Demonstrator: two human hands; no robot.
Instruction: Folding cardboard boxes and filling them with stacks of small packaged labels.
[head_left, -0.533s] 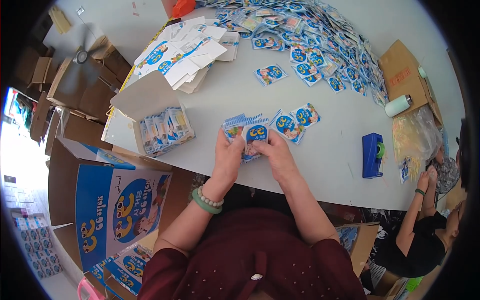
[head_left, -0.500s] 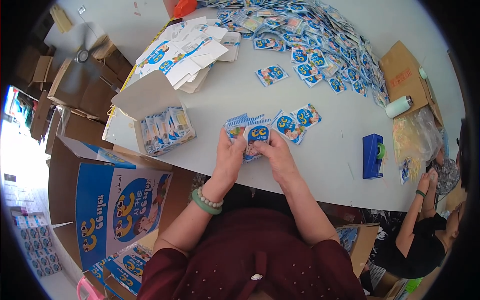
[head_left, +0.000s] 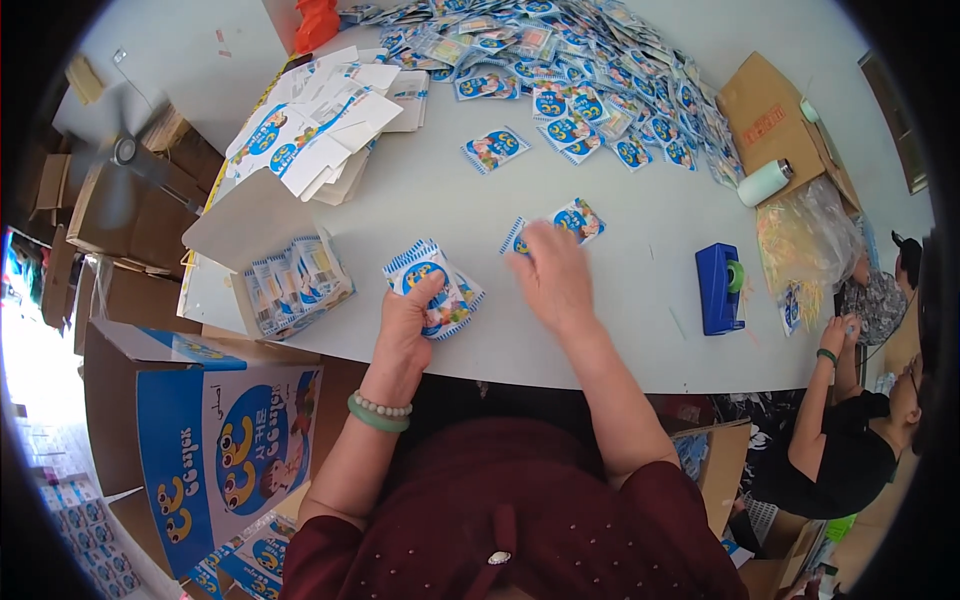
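My left hand grips a few small blue-and-white candy packets, thumb pressed on the top one. The packets overlap in a small fan above the table's near edge. My right hand, smeared by motion, is over a packet that it partly covers; its fingertips are hard to make out. Just beyond it lies another candy packet. To the left, an open white carton with its lid up holds a row of upright packets.
A large heap of packets fills the far side. Flat white cartons are stacked at far left. A blue tape dispenser, a pale green bottle and a plastic bag are right. A printed box stands below left. A co-worker sits right.
My hands have parted: the left moved left with the packets, and the right went up toward the loose packets on the table. The whole view has also shifted.
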